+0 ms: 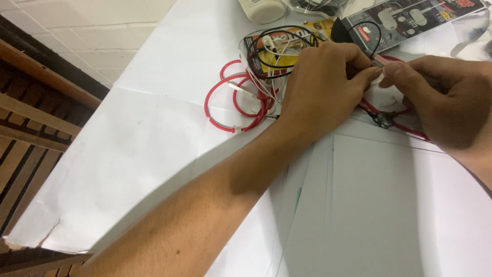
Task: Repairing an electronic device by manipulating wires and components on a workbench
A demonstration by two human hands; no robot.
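Two hands (318, 87) (441, 97) pinching small plug (380, 61), red cable coils (233, 105) beside

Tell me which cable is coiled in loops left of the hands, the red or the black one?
The red cable: it lies in open loops on the white paper, while the black cable sits bundled on the packet behind it.

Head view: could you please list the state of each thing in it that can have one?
Left hand: fingers pinched on a small pale connector.
Right hand: fingertips pinched on the same small pale connector.
Red braided cable: coiled in loose loops, lying on the white paper.
Black cable: looped, tangled with white cables.
Flat printed package: lying flat, whether sealed cannot be told.
White paper sheets: stacked, fanned out.
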